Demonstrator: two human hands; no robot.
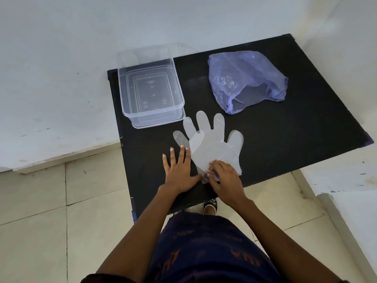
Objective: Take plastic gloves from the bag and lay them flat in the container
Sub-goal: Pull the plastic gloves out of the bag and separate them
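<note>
Clear plastic gloves lie overlapped on the black table, fingers pointing away from me. My right hand pinches the cuff edge of the gloves at their near end. My left hand rests flat on the table beside them, fingers spread, its thumb touching the cuff. The clear rectangular container stands empty at the table's far left, on top of its lid. A blue translucent bag lies crumpled at the far right with its mouth toward me.
The table stands in a corner of white walls. Its near edge is just under my wrists, with tiled floor and my feet below. Bare black tabletop stretches to the right of the gloves.
</note>
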